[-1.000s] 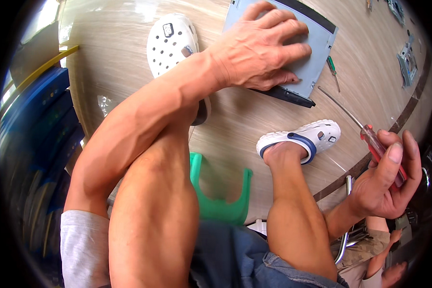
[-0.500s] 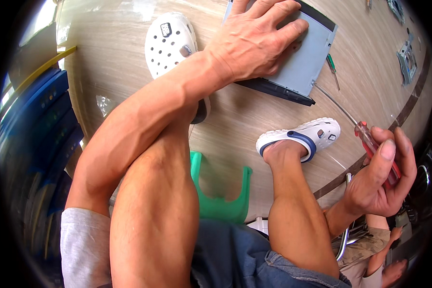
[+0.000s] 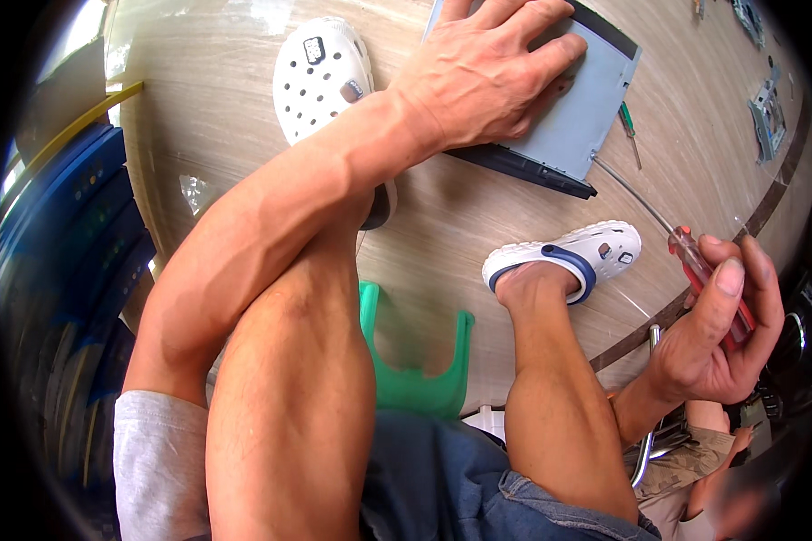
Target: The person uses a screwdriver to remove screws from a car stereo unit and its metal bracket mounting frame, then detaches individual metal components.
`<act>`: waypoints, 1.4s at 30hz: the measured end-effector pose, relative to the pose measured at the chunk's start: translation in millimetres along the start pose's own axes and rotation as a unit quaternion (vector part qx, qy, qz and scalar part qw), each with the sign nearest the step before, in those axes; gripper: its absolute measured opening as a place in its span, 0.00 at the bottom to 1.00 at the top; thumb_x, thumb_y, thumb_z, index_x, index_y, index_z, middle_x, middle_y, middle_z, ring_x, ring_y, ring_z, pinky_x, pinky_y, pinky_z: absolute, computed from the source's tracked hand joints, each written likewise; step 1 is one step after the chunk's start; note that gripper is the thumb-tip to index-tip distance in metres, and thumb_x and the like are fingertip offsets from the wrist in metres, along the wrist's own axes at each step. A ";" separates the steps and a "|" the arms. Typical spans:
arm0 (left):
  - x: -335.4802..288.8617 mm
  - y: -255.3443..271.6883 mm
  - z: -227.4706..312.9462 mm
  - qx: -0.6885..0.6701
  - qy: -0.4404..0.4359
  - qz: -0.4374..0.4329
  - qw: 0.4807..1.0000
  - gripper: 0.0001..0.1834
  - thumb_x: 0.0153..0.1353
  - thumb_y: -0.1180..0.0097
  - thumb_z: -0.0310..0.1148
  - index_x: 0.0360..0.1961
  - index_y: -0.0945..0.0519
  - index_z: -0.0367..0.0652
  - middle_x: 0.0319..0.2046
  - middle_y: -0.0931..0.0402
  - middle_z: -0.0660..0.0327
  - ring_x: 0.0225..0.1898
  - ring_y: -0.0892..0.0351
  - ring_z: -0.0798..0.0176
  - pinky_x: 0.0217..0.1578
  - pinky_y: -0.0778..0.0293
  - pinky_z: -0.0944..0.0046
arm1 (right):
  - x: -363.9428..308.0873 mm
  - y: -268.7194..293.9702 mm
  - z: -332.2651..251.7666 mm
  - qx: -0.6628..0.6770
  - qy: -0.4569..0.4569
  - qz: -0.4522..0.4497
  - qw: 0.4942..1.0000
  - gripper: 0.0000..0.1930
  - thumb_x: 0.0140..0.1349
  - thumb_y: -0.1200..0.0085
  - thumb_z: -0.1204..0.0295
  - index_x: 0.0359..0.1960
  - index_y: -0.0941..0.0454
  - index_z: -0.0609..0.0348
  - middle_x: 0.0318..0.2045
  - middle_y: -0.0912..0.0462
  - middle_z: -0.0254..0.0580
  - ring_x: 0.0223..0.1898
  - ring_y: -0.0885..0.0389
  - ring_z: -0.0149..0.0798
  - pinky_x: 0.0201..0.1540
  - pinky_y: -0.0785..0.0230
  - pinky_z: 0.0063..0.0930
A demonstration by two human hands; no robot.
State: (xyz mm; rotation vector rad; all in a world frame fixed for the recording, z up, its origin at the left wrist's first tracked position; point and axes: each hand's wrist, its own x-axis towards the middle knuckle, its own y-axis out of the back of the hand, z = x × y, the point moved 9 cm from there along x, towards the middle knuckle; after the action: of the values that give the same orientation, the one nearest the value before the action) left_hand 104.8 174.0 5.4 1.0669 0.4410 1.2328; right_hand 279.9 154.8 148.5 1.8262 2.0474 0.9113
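A flat grey metal-cased device point(image 3: 564, 122) with a black front edge lies on the floor at the top, tilted in view. My left hand point(image 3: 478, 77) rests on its top with the fingers spread, pressing against the case. At the right, the fingers of my right hand point(image 3: 726, 316) are wrapped round the clear red handle of a screwdriver point(image 3: 684, 245). Its long metal shaft reaches up and left, and the tip meets the side edge of the device near its front corner. Whether a screw sits under the tip is too small to tell.
A small green-handled screwdriver point(image 3: 627, 122) lies right of the device. Metal parts point(image 3: 767, 117) sit at the far right. My feet wear white clogs point(image 3: 568, 257). Below is a green plastic stool point(image 3: 419, 388); blue stacked items point(image 3: 72, 207) stand left. Another person point(image 3: 695, 469) is at lower right.
Almost nothing has changed; the device, my left hand and the screwdriver sit slightly further right in view. The other person's hand at lower right has moved and is blurred.
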 end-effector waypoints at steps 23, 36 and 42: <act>1.3 3.1 1.7 -0.008 -0.007 0.034 0.999 0.23 0.62 0.44 0.34 0.57 0.26 0.37 0.60 0.32 0.43 0.65 0.36 0.42 0.67 0.45 0.38 | 11.1 -3.6 11.0 -0.176 -0.173 -0.021 0.969 0.22 0.71 0.46 0.78 0.64 0.36 0.70 0.50 0.18 0.66 0.49 0.15 0.44 0.50 0.19 0.34; -0.1 1.4 2.3 0.007 -0.002 0.034 0.999 0.22 0.62 0.44 0.35 0.56 0.26 0.38 0.60 0.31 0.44 0.65 0.36 0.43 0.67 0.45 0.39 | 6.5 -12.2 3.1 -0.172 -0.156 0.002 0.973 0.25 0.69 0.44 0.80 0.65 0.37 0.71 0.52 0.19 0.66 0.51 0.16 0.47 0.56 0.22 0.36; -3.0 5.1 0.8 0.021 -0.001 0.033 0.999 0.21 0.62 0.43 0.35 0.55 0.25 0.39 0.59 0.30 0.45 0.64 0.35 0.44 0.66 0.45 0.40 | 7.0 -16.4 6.9 -0.106 -0.029 -0.007 0.994 0.23 0.68 0.43 0.80 0.62 0.36 0.73 0.52 0.19 0.66 0.51 0.17 0.47 0.57 0.22 0.37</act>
State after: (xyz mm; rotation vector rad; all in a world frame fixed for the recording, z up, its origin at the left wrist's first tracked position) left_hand 101.7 170.7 9.2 1.1252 0.4355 1.2850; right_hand 269.4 163.1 134.9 1.7040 1.8471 1.0173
